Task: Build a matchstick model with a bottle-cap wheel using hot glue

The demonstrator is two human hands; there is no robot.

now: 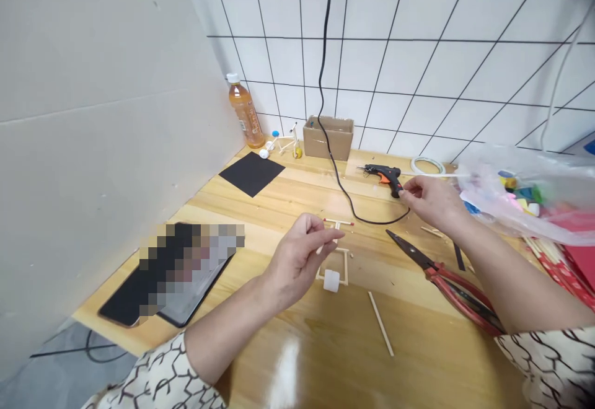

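My left hand (297, 254) hangs over the wooden table (297, 359), pinching a thin wooden stick (320, 249) between its fingers. Just below it lies a small stick frame (333, 266) with a white plastic wheel (331, 281), and a red-tipped stick (338, 222) lies beyond. My right hand (432, 201) reaches to the black and orange hot glue gun (383, 175), its fingertips touching the gun's grip. The gun lies on its side, with its black power cord (346, 198) curving across the table.
Red-handled pliers (441, 279) lie under my right forearm, and a loose stick (381, 323) lies near the front. At the back stand a cardboard box (328, 137), a juice bottle (244, 111) and a stick model (288, 142). A plastic bag (525, 192) of colored items sits right.
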